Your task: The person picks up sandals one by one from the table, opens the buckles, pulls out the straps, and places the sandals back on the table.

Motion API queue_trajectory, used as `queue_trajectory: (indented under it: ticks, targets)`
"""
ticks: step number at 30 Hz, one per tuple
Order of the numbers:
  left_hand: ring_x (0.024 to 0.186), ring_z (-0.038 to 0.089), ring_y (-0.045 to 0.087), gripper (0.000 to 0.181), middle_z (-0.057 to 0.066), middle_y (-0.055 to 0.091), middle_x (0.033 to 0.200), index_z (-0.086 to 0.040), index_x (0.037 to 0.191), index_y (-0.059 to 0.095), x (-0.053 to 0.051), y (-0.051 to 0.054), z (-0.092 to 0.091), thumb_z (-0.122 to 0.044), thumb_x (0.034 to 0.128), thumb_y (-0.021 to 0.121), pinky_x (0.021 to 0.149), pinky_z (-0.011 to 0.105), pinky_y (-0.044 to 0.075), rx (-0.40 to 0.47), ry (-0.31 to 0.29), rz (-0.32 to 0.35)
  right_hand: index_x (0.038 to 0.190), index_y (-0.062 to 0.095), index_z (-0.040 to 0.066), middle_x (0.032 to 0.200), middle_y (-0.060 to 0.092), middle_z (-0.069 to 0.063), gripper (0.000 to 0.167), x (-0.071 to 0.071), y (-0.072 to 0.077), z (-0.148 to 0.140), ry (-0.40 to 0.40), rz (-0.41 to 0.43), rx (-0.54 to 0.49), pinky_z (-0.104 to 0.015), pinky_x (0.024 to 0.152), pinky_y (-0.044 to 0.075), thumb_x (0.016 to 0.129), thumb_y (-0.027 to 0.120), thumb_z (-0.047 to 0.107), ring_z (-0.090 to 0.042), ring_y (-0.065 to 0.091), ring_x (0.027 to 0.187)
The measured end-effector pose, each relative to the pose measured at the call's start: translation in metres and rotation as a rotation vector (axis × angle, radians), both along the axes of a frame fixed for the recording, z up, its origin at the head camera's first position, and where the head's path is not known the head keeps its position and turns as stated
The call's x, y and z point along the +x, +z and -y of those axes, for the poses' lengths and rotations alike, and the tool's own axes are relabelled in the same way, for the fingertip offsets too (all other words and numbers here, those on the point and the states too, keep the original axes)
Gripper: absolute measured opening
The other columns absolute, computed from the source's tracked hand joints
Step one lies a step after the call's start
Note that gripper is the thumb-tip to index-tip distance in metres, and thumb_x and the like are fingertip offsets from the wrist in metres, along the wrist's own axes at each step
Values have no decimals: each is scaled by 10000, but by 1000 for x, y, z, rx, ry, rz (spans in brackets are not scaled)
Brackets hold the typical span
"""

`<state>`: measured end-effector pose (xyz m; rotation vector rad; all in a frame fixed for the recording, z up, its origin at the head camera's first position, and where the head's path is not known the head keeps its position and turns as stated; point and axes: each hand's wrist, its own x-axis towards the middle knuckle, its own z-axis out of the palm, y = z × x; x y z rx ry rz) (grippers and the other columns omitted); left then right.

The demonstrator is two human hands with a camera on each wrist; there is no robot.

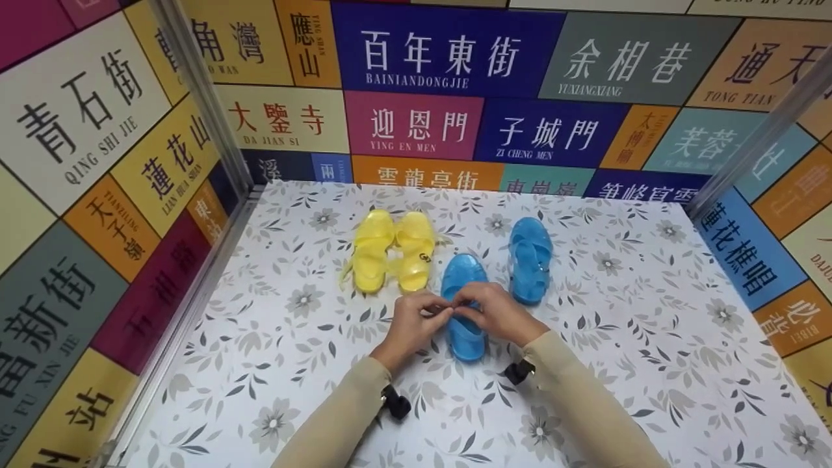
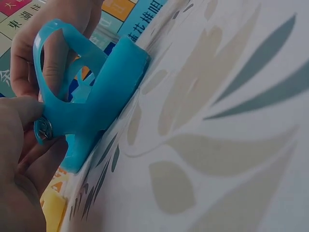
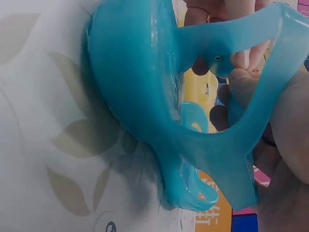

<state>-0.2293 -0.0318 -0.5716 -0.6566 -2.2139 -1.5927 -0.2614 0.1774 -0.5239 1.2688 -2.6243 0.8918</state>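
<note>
A blue jelly sandal (image 1: pixel 468 344) lies flat on the table, toe pointing away, with both hands meeting over its strap. My left hand (image 1: pixel 416 320) pinches the strap near a small metal buckle (image 2: pixel 44 128), thumb on one side and fingers on the other. The right hand (image 1: pixel 502 314) has its fingertips bent against the strap from the other side, touching the left fingertips. In the right wrist view the ankle strap (image 3: pixel 270 92) arches up off the heel. Whether the strap is fastened cannot be told.
A second blue sandal (image 1: pixel 530 260) stands behind to the right. Two yellow sandals (image 1: pixel 372 253) sit side by side at the back left. A flower-patterned cloth (image 1: pixel 273 422) covers the table, and panels with street names (image 1: pixel 416 123) wall in the back and sides.
</note>
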Motion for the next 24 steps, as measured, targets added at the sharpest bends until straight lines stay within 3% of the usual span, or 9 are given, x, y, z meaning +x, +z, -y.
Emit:
queue_trajectory:
  ticks: [14,24]
  targets:
    - [815,164,745,59,76,770,907,-56,966,828,3,-1,-6,-49,913,804,753,234,624,14,-14,-45,972,750,61,953,741,-30,45,3,-6,-7,31,-10,-125,-370,802,612,974,753,106,-186,715,901]
    - [755,156,738,46,63,746,855,-69,926,836,8,4,-17,-63,882,823,699,226,615,-47,150,-82,946,761,68,938,740,-46,22,5,-8,-5,-17,-125,-143,-370,779,613,947,780,78,-192,716,877]
